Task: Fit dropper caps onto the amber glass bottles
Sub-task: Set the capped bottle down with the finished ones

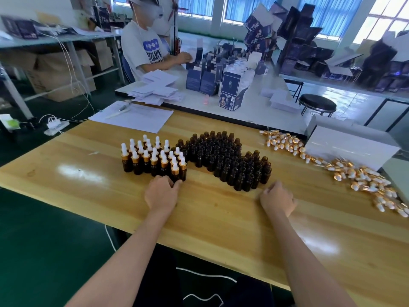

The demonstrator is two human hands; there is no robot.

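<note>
In the head view, a long wooden table [84, 180] holds lots of little brown glass bottles. On the left stands a bunch of capped bottles [152, 159], each with a gold ring and a white rubber top. Just beside them, to the right, stands a bigger bunch of open bottles [225, 156] with no tops on. The two bunches touch in the middle.

The left hand [162, 192] is at the front of the capped bunch. Its fingers curl round the bottom of the front capped bottle [176, 173] and hold it as it stands on the table. The right hand [277, 199] rests on the wood, near the front of the open bottles but not touching them. Its fingers are loosely bent, and nothing shows inside it (the palm faces down).

A long heap of loose dropper caps [354, 176] lies far to the right, well apart from both hands. Behind the heap sits a white box [352, 145]. Some paper sheets [132, 117] lie at the back left corner. Another person [143, 49] sits at the next table with dark blue boxes [230, 89], and a round black stool [317, 103] stands on the floor
</note>
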